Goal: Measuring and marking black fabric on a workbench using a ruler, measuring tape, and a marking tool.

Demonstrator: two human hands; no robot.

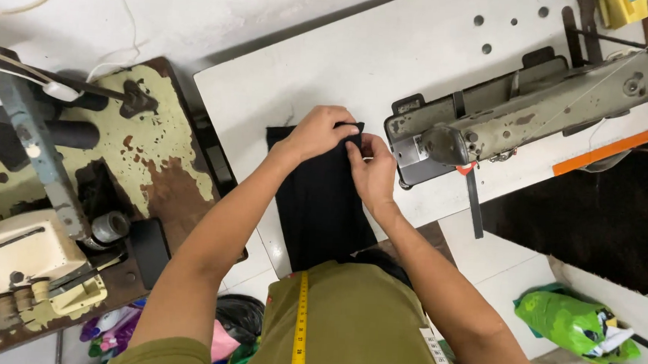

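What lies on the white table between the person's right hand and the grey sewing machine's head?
Nothing: the head view shows only a narrow bare strip of white table between the right hand and the sewing machine.

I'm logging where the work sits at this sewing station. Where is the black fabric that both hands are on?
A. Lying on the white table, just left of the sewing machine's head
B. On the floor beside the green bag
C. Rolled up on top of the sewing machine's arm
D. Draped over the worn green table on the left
A: the black fabric lies flat on the white table, with the left hand and right hand at its far edge, beside the sewing machine.
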